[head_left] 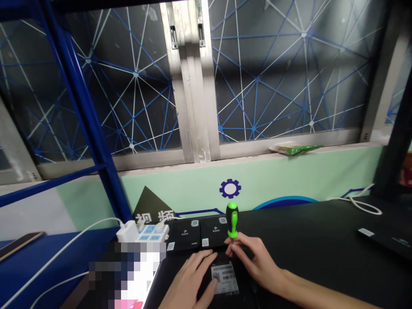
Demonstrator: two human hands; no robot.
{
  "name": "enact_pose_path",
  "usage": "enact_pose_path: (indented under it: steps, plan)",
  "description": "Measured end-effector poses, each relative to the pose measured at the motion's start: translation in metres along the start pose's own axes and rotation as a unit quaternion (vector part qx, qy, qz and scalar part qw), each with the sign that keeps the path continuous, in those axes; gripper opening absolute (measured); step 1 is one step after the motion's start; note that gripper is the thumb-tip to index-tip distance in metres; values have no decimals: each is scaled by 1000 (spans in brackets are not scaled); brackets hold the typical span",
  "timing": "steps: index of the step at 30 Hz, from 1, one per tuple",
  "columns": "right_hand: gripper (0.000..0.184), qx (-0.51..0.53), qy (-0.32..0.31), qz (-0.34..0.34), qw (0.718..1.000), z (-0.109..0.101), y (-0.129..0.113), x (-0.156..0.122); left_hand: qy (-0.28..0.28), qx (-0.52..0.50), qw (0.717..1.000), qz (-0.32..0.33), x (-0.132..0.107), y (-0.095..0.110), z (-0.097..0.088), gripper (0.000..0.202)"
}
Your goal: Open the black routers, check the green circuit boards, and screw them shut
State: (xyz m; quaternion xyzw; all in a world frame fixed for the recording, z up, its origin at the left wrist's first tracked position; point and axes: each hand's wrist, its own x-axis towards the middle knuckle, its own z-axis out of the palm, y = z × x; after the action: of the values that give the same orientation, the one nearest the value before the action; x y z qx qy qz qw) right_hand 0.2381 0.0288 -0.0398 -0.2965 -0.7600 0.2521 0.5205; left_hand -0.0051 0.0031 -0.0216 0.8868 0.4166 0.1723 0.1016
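Free rm on desk (309,246) R of screwdriver (232,219), pwr strip (151,234) L in way

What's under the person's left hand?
A flat black device with a printed label. The left hand covers part of its surface, which cannot be seen.

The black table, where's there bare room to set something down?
The black table has a wide bare patch between the right hand and the black device at far right, with the green wall behind. It's crowded farther left: white power strip, two black boxes, screwdriver, and left hand at the labelled device.
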Motion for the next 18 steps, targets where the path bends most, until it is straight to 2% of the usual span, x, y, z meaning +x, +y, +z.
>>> enact_pose_path:
  steps: [6, 13, 18]
  plan:
    - [15, -8, 14, 16, 1000, 1, -1, 1, 0, 0, 1000, 3, 0, 1, 0, 48]
    - [22, -13, 4, -2, 1000, -2, -2, -1, -15, -5, 1000, -20, -1, 5, -2, 46]
    - [16, -16, 21, 10, 1000, 0, 0, 1, -16, -7, 1000, -9, -2, 3, -1, 46]
